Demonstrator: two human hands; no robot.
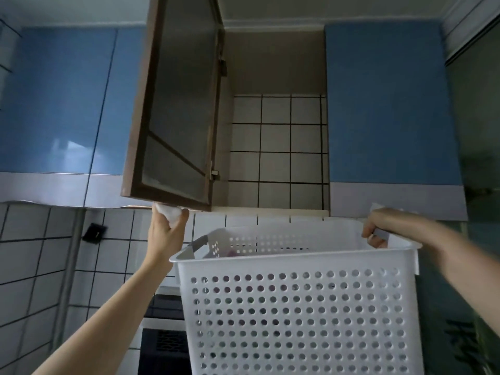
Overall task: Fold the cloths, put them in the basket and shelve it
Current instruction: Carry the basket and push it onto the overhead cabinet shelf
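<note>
A white perforated plastic basket (297, 315) is raised in front of me, below an open wall cupboard (278, 147). My right hand (378, 228) grips the basket's far right rim. My left hand (167, 228) is up at the bottom edge of the cupboard door (173, 109) and holds a small crumpled white piece (169, 211). Something purplish shows through the basket's holes; the cloths inside are mostly hidden.
The brown door stands swung out to the left. Inside, the cupboard has a tiled back wall. Blue cupboard fronts (59, 98) flank it on both sides. White wall tiles, a black socket (93, 232) and a dark appliance (162, 334) lie below.
</note>
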